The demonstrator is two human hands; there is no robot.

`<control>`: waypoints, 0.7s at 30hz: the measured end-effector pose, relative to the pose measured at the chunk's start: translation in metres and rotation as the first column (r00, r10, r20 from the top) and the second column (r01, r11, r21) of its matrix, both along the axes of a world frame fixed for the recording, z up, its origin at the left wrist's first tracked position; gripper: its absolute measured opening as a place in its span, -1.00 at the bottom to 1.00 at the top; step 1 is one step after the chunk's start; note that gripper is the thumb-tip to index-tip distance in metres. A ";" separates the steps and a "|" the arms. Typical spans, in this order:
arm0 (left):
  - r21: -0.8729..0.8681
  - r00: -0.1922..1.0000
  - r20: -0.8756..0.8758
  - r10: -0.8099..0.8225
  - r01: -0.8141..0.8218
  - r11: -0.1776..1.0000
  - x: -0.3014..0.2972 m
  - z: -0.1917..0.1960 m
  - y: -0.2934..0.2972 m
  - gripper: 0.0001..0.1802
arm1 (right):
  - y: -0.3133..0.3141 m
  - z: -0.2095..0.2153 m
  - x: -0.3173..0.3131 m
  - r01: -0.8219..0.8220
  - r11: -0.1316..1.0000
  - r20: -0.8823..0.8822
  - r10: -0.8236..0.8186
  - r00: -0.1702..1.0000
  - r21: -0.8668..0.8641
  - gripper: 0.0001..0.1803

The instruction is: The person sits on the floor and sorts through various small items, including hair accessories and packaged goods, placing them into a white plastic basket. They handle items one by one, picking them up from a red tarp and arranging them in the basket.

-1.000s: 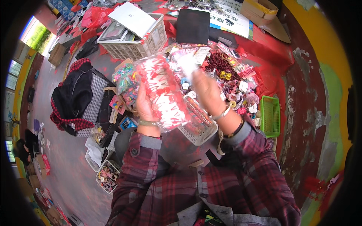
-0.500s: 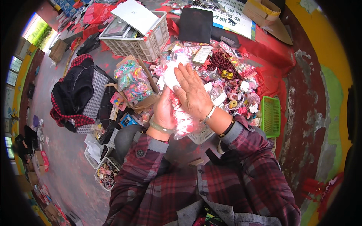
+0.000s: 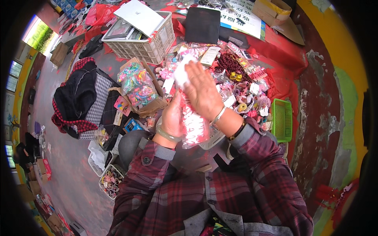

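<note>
1. Packet point(image 3: 193, 128): between left hand point(image 3: 172, 118) and right hand point(image 3: 203, 92).
2. Carton point(image 3: 154, 108): left of hands, bag point(image 3: 138, 86) inside.
3. Jacket point(image 3: 76, 92): left of carton.
4. Crate point(image 3: 145, 51): behind carton, board point(image 3: 138, 16) on top.
5. Trinkets point(image 3: 252, 92): piled behind right hand.
6. Basket point(image 3: 282, 122): right of trinkets.

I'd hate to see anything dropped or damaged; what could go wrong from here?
The plastic-wrapped red-and-white packet might slip from the left hand toward the pale basket below. The flat right hand could crease it if pressed too hard. The left hand might also bump the nearby cardboard box.
</note>
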State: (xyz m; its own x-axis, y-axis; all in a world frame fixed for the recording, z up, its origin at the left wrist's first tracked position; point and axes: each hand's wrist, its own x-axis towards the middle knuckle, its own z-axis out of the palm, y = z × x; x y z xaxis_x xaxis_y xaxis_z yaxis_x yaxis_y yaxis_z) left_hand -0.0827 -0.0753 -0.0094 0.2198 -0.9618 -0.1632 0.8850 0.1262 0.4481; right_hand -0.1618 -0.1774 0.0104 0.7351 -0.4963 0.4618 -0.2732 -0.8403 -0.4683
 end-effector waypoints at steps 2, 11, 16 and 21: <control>-0.022 0.999 0.043 -0.027 0.028 0.999 0.001 -0.002 -0.002 -0.48 | -0.009 -0.006 -0.004 0.032 0.999 0.025 -0.033 0.999 0.016 -0.46; -0.077 0.991 -0.018 0.132 -0.133 0.988 0.049 -0.038 0.008 -0.44 | 0.066 0.002 -0.007 -0.268 0.961 -0.092 0.274 0.957 0.073 -0.40; 0.094 1.000 0.007 -0.009 0.008 0.996 0.005 -0.014 -0.001 -0.53 | 0.006 -0.006 0.002 -0.023 0.996 -0.033 0.021 0.999 -0.081 -0.42; 0.009 0.990 0.117 0.083 -0.084 0.996 0.004 -0.001 -0.006 -0.49 | -0.010 -0.013 -0.003 0.004 0.999 0.031 -0.003 1.000 -0.037 -0.47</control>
State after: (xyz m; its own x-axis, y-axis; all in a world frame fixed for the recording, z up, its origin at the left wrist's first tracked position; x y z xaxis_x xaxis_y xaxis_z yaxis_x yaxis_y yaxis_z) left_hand -0.0789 -0.0817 -0.0101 0.3174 -0.9371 -0.1454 0.8137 0.1904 0.5493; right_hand -0.1653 -0.1872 -0.0023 0.7189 -0.4805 0.5022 -0.2619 -0.8566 -0.4447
